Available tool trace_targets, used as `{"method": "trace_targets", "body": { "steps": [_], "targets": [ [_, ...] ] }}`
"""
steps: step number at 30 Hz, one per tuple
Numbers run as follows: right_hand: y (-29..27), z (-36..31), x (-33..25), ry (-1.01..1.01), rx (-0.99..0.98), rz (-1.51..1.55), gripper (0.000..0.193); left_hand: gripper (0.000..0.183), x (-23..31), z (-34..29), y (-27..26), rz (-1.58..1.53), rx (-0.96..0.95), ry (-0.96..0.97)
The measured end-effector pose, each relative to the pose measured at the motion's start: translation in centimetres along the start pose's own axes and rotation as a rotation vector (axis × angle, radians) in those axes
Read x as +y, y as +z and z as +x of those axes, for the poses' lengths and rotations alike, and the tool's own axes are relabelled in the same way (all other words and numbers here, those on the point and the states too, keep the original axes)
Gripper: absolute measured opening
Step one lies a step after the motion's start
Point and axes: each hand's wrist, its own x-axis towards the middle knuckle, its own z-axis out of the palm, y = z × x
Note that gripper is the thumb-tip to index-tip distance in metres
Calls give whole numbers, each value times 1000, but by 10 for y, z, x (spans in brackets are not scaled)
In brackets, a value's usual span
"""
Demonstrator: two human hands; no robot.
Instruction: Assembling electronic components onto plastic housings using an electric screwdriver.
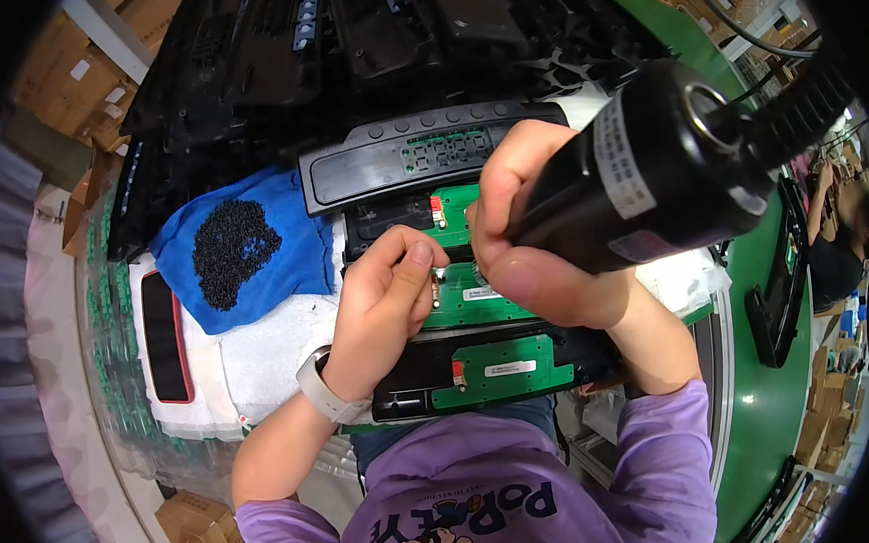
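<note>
My right hand (pixel 552 278) is wrapped round a thick black electric screwdriver (pixel 656 175), whose ribbed cable end points to the upper right. Its tip is hidden behind my fingers. My left hand (pixel 384 289) pinches with thumb and forefinger at the left end of the middle green circuit board (pixel 496 316); whatever is in the pinch is too small to make out. Nearer to me, another green circuit board (pixel 538 354) lies in a black plastic housing (pixel 410 401). A third green board (pixel 453 235) shows partly behind my right hand.
Small black screws (pixel 229 251) lie heaped on a blue cloth (pixel 299 230) at the left. Beside it rests a red-edged phone (pixel 164 336). A black display panel (pixel 361 174) and stacked black housings (pixel 269 56) fill the back. Rightward, a green surface (pixel 741 425) carries black frames (pixel 783 280); someone (pixel 834 248) is beyond.
</note>
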Motion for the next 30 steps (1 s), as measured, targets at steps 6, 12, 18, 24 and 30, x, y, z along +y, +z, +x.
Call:
{"method": "trace_targets", "body": {
  "steps": [6,12,18,24,30],
  "targets": [
    [-2,4,1,-17,-5,-32,25,10,-3,-3,-1,-191,-7,-20],
    [-7,17,2,-86,-61,-49,29,13,2,-1,-3,-104,-79,-95],
    [-25,11,-10,-21,-140,136,37,13,9,-1,-5,-11,-66,-97],
    [-40,6,-28,-248,-239,424,44,25,9,1,-2,-337,-36,-23],
    [-23,-6,-26,-301,-56,299,47,29,8,-1,-6,-527,-69,-33]
  ]
}}
